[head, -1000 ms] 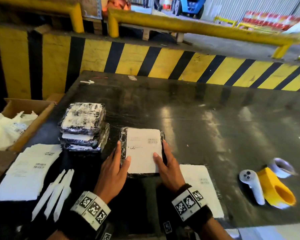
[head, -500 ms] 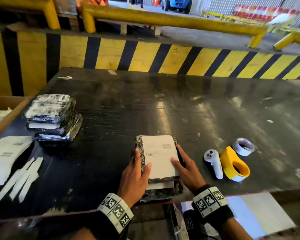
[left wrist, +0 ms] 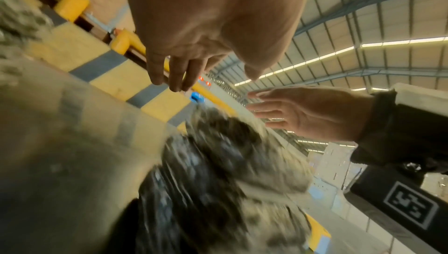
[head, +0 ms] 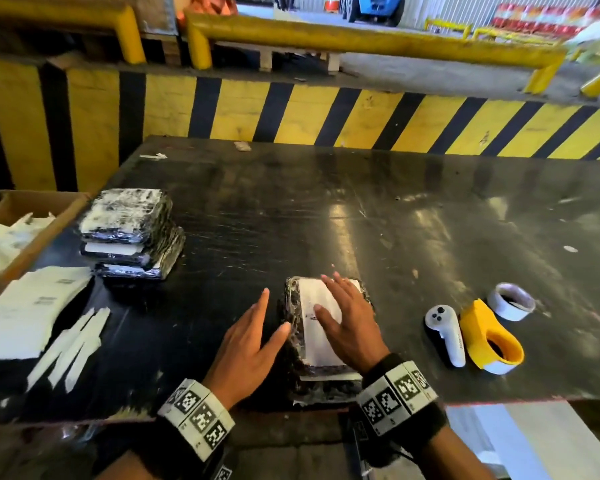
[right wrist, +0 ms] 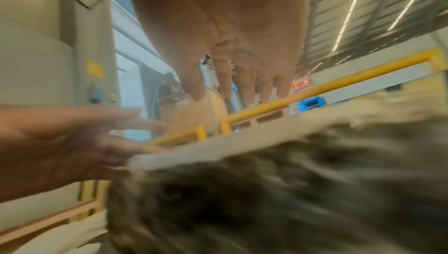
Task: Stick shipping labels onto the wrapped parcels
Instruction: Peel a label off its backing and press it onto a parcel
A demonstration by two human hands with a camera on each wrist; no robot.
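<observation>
Right hand is lying flat on the white paper shipping label, fingers straight and spread, pressing it onto the black plastic-wrapped parcel at the near edge of the dark, scuffed tabletop. That parcel is sitting on top of another wrapped one, whose edge is peeking out at the near side. The left hand is resting just to the left, fingers straight and relaxed, thumb tip touching the parcel's left side; its grip is holding nothing. From the right wrist view, blurred, the label is showing as a pale strip across the dark wrap, with the left hand beside it.

Over on the far left, a stack of black wrapped parcels is standing three high. Near it, to the left, loose white label sheets are lying, and narrow white backing strips are lying beside them. A cardboard box holding white bags is sitting at the left edge. To the right of the hands, well apart, a white handheld controller is lying next to a yellow tape roll and a white tape roll.
</observation>
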